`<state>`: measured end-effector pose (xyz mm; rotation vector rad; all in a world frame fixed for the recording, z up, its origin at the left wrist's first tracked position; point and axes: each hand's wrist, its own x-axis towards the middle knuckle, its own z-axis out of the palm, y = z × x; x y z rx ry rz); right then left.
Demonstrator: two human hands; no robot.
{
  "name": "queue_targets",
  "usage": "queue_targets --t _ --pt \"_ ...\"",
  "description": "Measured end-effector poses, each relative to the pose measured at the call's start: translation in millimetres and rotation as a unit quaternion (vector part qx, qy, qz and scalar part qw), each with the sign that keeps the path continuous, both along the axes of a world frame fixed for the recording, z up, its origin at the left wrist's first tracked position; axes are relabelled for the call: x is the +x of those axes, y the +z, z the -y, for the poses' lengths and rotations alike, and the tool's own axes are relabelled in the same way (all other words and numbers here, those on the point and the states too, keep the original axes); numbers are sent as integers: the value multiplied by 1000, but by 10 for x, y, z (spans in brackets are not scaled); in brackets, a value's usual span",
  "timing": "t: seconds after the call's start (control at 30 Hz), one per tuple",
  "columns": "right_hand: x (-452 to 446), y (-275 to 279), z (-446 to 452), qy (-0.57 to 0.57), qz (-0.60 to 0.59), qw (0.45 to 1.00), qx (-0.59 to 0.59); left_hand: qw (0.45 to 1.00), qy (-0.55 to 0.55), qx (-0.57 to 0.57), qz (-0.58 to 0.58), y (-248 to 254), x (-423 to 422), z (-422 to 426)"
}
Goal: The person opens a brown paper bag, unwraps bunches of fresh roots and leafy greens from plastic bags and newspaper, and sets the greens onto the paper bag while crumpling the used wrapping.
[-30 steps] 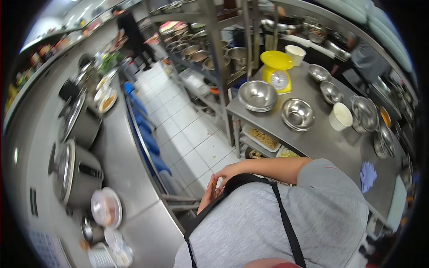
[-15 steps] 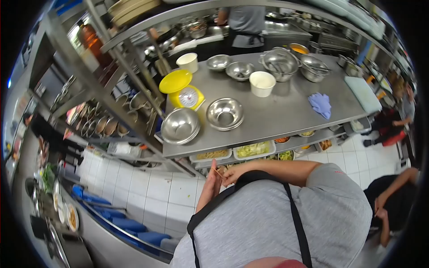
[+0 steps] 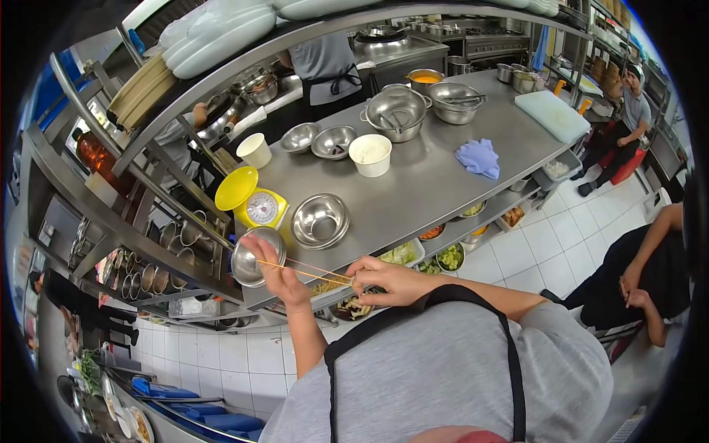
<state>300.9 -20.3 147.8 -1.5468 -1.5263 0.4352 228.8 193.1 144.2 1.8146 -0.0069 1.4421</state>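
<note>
An orange rubber band is stretched between my two hands in front of the steel table. My left hand is raised with its fingers extended, and the band loops round them. At the other end, my right hand is closed in a pinch on the band. Behind my left fingers a steel bowl is partly covered. Stacked steel bowls sit just beyond, beside a yellow kitchen scale.
On the steel table stand a white tub, a blue cloth, a large colander bowl and a pale cutting board. Food containers line the shelf below. A person sits at right; another stands behind the table.
My hands have risen and moved apart, stretching the band between them. My left hand has gone up and left over the bowl. The view has turned to the right.
</note>
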Motion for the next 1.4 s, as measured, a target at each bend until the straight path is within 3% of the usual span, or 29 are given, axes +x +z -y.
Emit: queue_targets --t 0.07,0.27,0.37,0.4,0.47,0.53,0.6,0.63,0.7,0.73,0.8,0.9,1.03,1.1,1.17,1.2,1.27,1.3,1.33,1.37,1.4 --pt "54 -31 91 12 8 1000 26 979 66 190 38 -64 73 -21" --pt "29 103 300 103 -125 986 -32 971 24 225 74 211 -141 13" --pt "-34 254 276 120 -111 986 2 916 119 367 105 534 -282 18" --pt "-72 305 255 126 -115 985 3 916 122 369 99 570 -294 -10" --pt "-144 396 183 128 -87 988 25 926 115 309 185 663 -293 -68" --pt "-184 427 77 143 -81 986 9 940 166 247 168 850 -222 111" --pt "-236 513 -9 116 -109 987 -32 971 90 132 178 966 -89 339" --pt "-187 602 -52 109 -93 990 -13 971 91 127 179 895 -34 420" --pt "174 558 -172 96 -190 976 43 976 32 158 147 702 33 508" --pt "394 655 -248 73 -255 958 108 977 33 157 144 674 -22 479" --pt "891 1050 -394 -135 -271 951 67 989 -10 86 116 705 -116 340" --pt "1626 1476 -698 -195 -270 942 43 990 -20 34 133 808 -259 240" --pt "1783 1618 -873 -292 -252 920 67 989 -32 10 143 776 -388 223" --pt "1468 1636 -872 -248 -168 953 43 990 -37 4 138 732 -379 224" --pt "1000 1456 -937 -52 -95 993 36 986 -59 -72 135 720 -334 215" --pt "743 1215 -1040 44 -57 994 88 985 -69 -75 137 732 -298 226" --pt "39 1221 -918 107 207 956 181 948 -201 -176 172 786 -220 260" --pt "-214 950 -952 50 172 959 217 939 -206 -221 165 798 -198 242" --pt "-330 835 -970 25 173 944 279 894 -295 -255 220 810 -223 256" --pt "-411 741 -853 32 68 976 202 902 -283 -272 178 818 -238 280" --pt "-445 614 -757 -2 108 967 232 910 -269 -285 136 810 -246 285"
